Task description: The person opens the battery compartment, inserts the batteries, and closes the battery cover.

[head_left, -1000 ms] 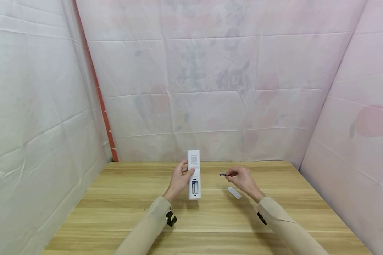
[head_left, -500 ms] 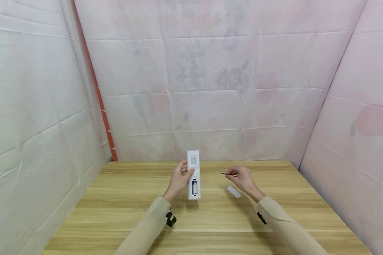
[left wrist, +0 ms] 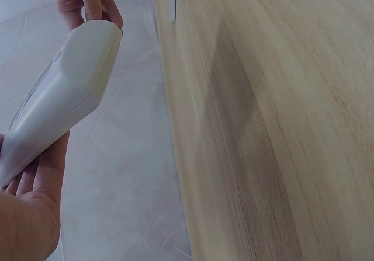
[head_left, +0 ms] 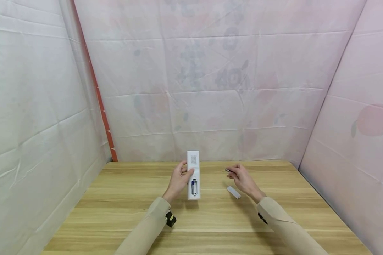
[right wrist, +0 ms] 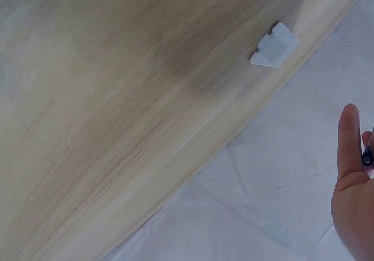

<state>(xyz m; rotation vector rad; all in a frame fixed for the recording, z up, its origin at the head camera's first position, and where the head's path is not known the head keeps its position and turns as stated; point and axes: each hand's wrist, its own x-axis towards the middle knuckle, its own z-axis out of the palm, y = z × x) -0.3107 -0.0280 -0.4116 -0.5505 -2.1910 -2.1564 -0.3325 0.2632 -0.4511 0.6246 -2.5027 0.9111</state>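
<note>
My left hand [head_left: 178, 179] grips a white remote control [head_left: 193, 166] by its side, thumb across its back. The remote's back faces up with its battery compartment uncovered. One blue battery [head_left: 193, 187] lies in the left slot; the right slot looks bare. To the right, my right hand [head_left: 243, 179] pinches a small battery [head_left: 227, 170] between thumb and fingers, above the table; its end shows in the right wrist view beside the thumb [right wrist: 349, 138]. The white battery cover [head_left: 234, 192] lies on the table below that hand, apart from it. In the left wrist view the remote [left wrist: 64, 91] hides its compartment.
The wooden table [head_left: 131, 212] has its far edge against a hanging pale cloth [head_left: 204, 113]. More cloth hangs at the left and right sides. A red strip [head_left: 105, 118] runs down the left back corner.
The right hand has turned the battery in its fingers, from lying crosswise to pointing more toward the hand, and has lifted slightly. The left hand and remote stay in place.
</note>
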